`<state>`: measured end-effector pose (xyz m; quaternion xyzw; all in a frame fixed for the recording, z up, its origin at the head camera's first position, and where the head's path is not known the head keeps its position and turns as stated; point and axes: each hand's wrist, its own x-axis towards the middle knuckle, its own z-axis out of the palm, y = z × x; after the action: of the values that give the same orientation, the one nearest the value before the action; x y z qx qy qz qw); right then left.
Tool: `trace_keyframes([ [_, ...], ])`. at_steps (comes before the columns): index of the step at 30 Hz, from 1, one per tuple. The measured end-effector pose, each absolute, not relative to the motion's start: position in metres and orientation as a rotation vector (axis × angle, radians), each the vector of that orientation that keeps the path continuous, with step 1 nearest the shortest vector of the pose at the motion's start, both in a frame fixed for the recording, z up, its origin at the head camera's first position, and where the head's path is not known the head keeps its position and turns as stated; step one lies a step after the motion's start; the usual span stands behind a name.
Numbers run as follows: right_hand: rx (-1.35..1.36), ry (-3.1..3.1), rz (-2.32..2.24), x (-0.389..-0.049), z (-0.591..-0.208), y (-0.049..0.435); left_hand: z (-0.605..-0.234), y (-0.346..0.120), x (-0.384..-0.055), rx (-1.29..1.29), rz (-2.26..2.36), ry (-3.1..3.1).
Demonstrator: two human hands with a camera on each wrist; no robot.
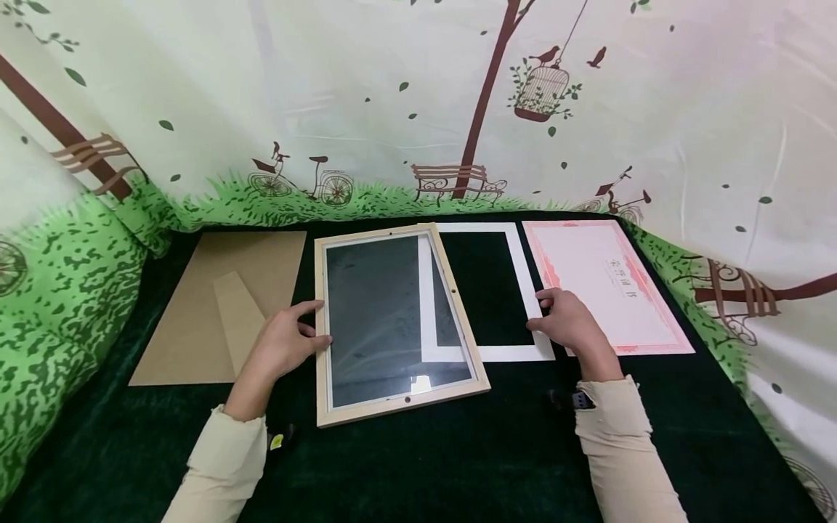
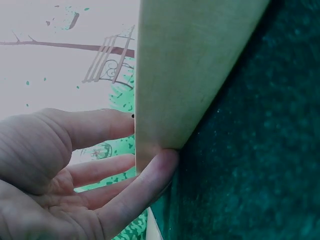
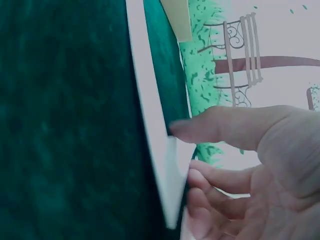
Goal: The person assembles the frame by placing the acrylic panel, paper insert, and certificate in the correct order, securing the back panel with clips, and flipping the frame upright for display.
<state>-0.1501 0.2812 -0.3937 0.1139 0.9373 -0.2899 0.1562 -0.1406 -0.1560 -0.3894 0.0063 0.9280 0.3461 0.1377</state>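
Note:
My left hand [image 1: 281, 341] pinches the left side of a light wooden picture frame [image 1: 322, 272] with a clear pane [image 1: 373, 312]. In the left wrist view, thumb and fingers lie on either side of the frame's pale wooden edge [image 2: 185, 65]. The frame lies slightly turned and overlaps the left part of a white mat board [image 1: 497, 354]. At the mat's right border my right hand [image 1: 575, 323] grips it, the thumb over the strip and the fingers along its outer edge, as the right wrist view shows the mat corner [image 3: 172, 175].
A brown backing board [image 1: 176, 319] with a stand flap [image 1: 238, 312] lies at the left, partly behind my left forearm. To the right is a pink-bordered certificate sheet [image 1: 588, 269]. Dark green cloth [image 1: 418, 465] covers the table, and a printed curtain [image 1: 366, 94] hangs behind.

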Motion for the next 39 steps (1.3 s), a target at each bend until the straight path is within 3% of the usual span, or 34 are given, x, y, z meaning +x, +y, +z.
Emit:
trace_keyframes([
  [11, 0.239, 2.593, -1.242, -0.145, -0.392, 0.293, -0.391, -0.157, -0.140, 0.022, 1.046, 2.667],
  [39, 0.157, 2.727, -1.242, -0.138, -0.387, 0.338, -0.391, -0.158, -0.140, 0.012, 1.074, 2.715],
])
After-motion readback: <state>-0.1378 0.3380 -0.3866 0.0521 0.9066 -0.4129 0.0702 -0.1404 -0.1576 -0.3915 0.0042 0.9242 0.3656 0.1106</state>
